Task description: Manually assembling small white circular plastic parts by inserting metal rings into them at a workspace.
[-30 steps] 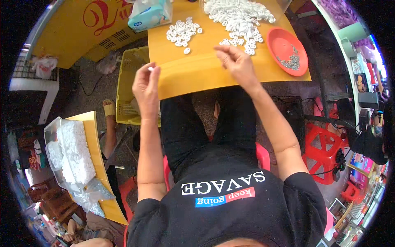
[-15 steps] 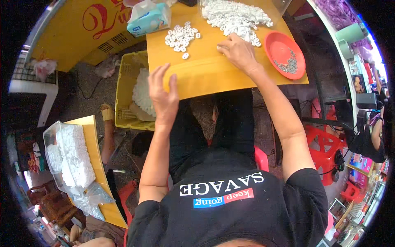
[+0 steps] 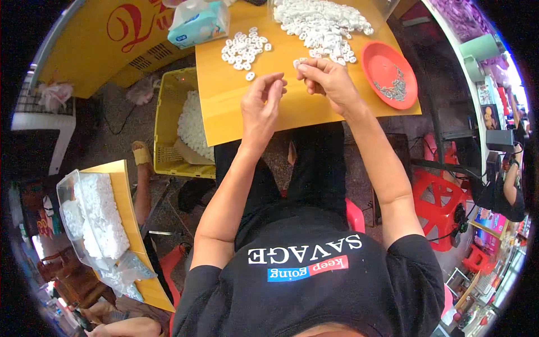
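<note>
Over the near part of the yellow table, my two hands are close together. My right hand [image 3: 332, 84] pinches a small white plastic piece [image 3: 297, 63] between thumb and forefinger. To its left, my left hand [image 3: 262, 104] has its fingers curled in toward the thumb; whatever may be between them is too small to make out. Beyond my right hand spreads a big heap of white plastic pieces [image 3: 325, 28]. A smaller pile of white oval two-holed pieces [image 3: 245, 49] lies past my left hand, with one piece [image 3: 250, 76] apart from it.
At the right of the table [image 3: 236, 121] is a red plate [image 3: 387, 62] holding small metal parts [image 3: 396, 89]. A blue tissue pack [image 3: 197, 25] stands at the back left. Below the left edge sits a yellow crate [image 3: 168, 121] with white pieces inside. Red stools [image 3: 441, 196] are at the right.
My right hand has lifted a white piece from the edge of the big heap. My left hand has moved right toward it, its fingers curling in. The view has shifted slightly.
</note>
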Demonstrator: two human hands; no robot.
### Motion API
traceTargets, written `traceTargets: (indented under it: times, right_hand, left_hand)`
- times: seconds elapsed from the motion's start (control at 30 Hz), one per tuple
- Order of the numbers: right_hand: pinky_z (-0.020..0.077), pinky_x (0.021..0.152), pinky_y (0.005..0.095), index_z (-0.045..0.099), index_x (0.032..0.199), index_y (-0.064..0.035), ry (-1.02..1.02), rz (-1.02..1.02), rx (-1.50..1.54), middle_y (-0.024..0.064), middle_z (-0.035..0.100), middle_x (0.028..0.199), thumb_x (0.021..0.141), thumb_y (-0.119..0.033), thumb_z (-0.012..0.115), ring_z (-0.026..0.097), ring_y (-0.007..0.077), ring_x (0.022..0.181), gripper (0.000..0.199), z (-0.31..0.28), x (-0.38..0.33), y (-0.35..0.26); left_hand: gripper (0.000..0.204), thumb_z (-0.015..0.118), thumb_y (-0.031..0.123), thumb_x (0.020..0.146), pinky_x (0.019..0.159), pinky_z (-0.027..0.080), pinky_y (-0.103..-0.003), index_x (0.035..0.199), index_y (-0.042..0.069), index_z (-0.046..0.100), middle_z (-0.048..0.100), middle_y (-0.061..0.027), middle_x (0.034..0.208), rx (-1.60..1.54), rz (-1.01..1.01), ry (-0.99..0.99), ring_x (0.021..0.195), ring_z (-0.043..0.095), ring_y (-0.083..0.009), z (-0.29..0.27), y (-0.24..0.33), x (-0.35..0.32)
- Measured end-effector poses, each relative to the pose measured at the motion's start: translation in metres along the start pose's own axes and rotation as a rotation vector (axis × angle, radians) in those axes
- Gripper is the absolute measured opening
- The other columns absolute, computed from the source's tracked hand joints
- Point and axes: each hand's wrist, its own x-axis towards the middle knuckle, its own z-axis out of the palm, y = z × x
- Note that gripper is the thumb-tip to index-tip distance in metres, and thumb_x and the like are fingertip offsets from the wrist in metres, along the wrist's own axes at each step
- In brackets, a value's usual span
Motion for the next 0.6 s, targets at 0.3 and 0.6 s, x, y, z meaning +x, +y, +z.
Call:
traceTargets:
  times: [0.3,0.6]
  right_hand:
    - [0.0442,0.053,0.0165,0.066,0.093,-0.0065,-0.009,0.043,0.064,-0.0029,0.063,0.077,0.091,-0.022,0.065,0.051,0.0018,0.056,0.016,0.008,-0.019,0.006]
    - [0.0472,0.058,0.0223,0.066,0.092,0.0001,0.207,-0.467,-0.491,0.0013,0.063,0.078,0.087,-0.009,0.067,0.058,0.0098,0.063,0.01,0.011,-0.018,0.022]
  left_hand:
    - [0.021,0.061,0.013,0.093,0.068,0.049,-0.023,0.106,-0.002,0.064,0.067,-0.0055,0.09,-0.195,-0.138,-0.079,0.074,0.059,-0.0087,0.013,-0.003,0.007]
    - [0.02,0.062,0.014,0.092,0.07,0.049,-0.023,0.105,-0.001,0.062,0.065,-0.0043,0.088,-0.309,-0.234,-0.073,0.075,0.059,-0.0096,0.013,-0.004,0.007]
